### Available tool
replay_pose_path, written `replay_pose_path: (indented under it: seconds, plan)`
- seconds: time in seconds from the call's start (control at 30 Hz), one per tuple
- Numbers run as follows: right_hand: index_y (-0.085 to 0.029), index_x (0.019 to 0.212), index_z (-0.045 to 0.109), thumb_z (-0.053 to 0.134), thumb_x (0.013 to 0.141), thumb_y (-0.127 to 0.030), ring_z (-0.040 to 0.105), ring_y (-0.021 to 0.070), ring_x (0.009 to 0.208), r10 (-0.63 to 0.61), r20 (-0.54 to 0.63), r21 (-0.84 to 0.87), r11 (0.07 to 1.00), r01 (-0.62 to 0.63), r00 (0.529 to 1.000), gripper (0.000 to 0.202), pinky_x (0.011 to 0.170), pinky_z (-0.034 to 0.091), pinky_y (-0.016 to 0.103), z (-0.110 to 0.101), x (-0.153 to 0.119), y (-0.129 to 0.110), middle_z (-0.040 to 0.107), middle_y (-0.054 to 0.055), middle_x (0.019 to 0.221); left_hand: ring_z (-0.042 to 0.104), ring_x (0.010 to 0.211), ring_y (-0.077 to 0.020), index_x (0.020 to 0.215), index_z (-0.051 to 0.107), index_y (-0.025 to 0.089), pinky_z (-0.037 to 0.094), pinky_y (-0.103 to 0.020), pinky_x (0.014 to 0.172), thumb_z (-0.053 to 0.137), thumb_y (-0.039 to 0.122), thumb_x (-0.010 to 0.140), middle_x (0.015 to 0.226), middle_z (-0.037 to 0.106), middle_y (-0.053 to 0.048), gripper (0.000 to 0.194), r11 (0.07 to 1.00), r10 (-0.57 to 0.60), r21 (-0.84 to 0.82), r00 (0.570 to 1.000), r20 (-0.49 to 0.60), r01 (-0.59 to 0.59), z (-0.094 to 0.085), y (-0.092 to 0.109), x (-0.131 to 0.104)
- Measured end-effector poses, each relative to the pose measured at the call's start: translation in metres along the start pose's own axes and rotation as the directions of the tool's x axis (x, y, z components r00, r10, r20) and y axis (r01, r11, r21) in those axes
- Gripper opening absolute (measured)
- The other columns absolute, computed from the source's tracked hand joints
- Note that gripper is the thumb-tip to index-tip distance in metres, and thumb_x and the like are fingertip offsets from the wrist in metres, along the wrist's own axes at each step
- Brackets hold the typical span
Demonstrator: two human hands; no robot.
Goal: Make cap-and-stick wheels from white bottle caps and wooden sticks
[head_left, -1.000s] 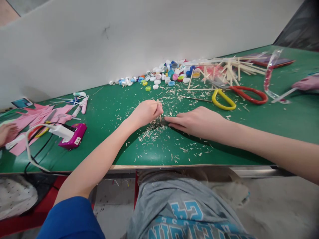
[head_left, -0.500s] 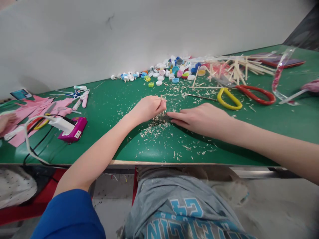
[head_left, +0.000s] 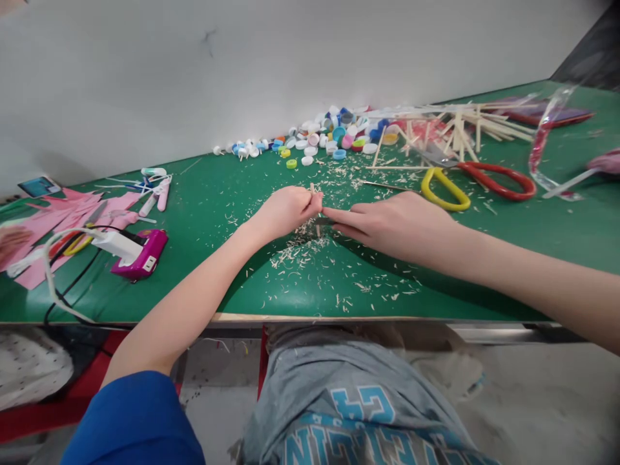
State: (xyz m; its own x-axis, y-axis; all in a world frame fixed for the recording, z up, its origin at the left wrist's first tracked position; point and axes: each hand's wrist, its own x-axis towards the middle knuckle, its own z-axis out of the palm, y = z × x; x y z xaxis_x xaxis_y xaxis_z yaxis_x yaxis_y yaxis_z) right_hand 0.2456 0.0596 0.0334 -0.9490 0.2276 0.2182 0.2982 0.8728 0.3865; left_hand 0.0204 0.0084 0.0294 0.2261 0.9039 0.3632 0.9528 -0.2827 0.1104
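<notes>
- Head view: a pale wooden stick (head_left: 312, 188) is held upright in the closed fingers of the left hand (head_left: 290, 208), above the middle of a green table (head_left: 194, 200); its upper tip is seen above the fist.
- The right hand (head_left: 397, 223) is laid palm down beside it, with the index finger extended to the left fist. A thin grey blade-like piece (head_left: 324, 221) is seen at the fingertips; whether it is gripped cannot be told, as the undersides of the fingers are hidden.
- Curled wood shavings (head_left: 295, 255) are scattered beneath and around both hands.
- Coloured bottle caps (head_left: 339, 134) are heaped along the wall, beside a pile of wooden sticks (head_left: 460, 132). Scissors (head_left: 508, 196) with one yellow and one red loop are placed in front of the pile.
- At left, a magenta power adapter (head_left: 155, 248) with a white plug (head_left: 117, 247) is set near pink sheets (head_left: 72, 210), by which another person's hand (head_left: 12, 240) is seen.
- On the grey garment (head_left: 349, 381), an inverted turquoise "24" is printed; the lettering below cannot be read surely.
</notes>
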Motion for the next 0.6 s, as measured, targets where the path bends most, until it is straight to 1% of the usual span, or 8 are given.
replay_pose_path:
  seconds: [0.1, 0.23, 0.37, 0.47, 0.6]
  plan:
    - [-0.027, 0.147, 0.052, 0.020, 0.110, -0.042, 0.035, 0.0089, 0.047, -0.054, 0.027, 0.005, 0.999, 0.054, 0.998, 0.051, 0.054, 0.010, 0.032, -0.0004, -0.0009, 0.0007, 0.066, 0.002, 0.079, 0.053, 0.064, -0.0166, 0.058, 0.046, 0.022, 0.045, -0.036, 0.071, 0.030, 0.031, 0.103, 0.062, 0.059, -0.006, 0.048, 1.000, -0.015, 0.002, 1.000, 0.000, 0.015, -0.0004, 0.0006, 0.0007]
    - [-0.030, 0.150, 0.050, 0.021, 0.110, -0.045, 0.040, 0.0103, 0.050, 0.001, 0.028, -0.003, 1.000, -0.001, 1.000, 0.051, 0.054, 0.012, 0.032, -0.0025, -0.0013, 0.0018, 0.066, 0.001, 0.079, 0.053, 0.062, -0.0167, 0.056, 0.046, 0.023, 0.044, -0.037, 0.069, 0.030, 0.032, 0.102, 0.060, 0.059, -0.006, 0.050, 1.000, -0.026, 0.004, 1.000, 0.009, 0.026, -0.0015, 0.0017, 0.0013]
    - [-0.030, 0.148, 0.053, 0.025, 0.110, -0.042, 0.041, 0.0104, 0.051, -0.030, 0.062, 0.003, 1.000, 0.030, 0.998, 0.049, 0.054, 0.013, 0.033, -0.0049, -0.0010, 0.0012, 0.067, 0.002, 0.082, 0.055, 0.063, -0.0170, 0.057, 0.050, 0.022, 0.044, -0.037, 0.069, 0.030, 0.032, 0.103, 0.061, 0.060, -0.007, 0.051, 0.999, -0.032, 0.002, 0.999, 0.014, 0.032, -0.0017, 0.0020, 0.0013]
    - [-0.032, 0.150, 0.051, 0.022, 0.110, -0.044, 0.044, 0.0115, 0.053, 0.021, 0.062, -0.017, 1.000, -0.020, 0.998, 0.051, 0.055, 0.012, 0.033, -0.0057, -0.0004, 0.0008, 0.066, 0.001, 0.079, 0.054, 0.061, -0.0166, 0.057, 0.051, 0.022, 0.043, -0.036, 0.067, 0.030, 0.033, 0.103, 0.060, 0.059, -0.006, 0.052, 0.999, -0.039, -0.003, 0.999, 0.015, 0.039, -0.0011, 0.0018, 0.0011]
    - [-0.032, 0.150, 0.051, 0.022, 0.110, -0.044, 0.044, 0.0114, 0.053, -0.019, 0.063, 0.021, 1.000, 0.018, 0.998, 0.051, 0.055, 0.013, 0.033, -0.0026, 0.0004, 0.0027, 0.069, 0.001, 0.086, 0.052, 0.059, -0.0158, 0.055, 0.048, 0.022, 0.043, -0.036, 0.066, 0.029, 0.033, 0.103, 0.058, 0.056, -0.005, 0.052, 0.999, -0.045, -0.016, 0.999, 0.014, 0.045, -0.0007, 0.0023, 0.0011]
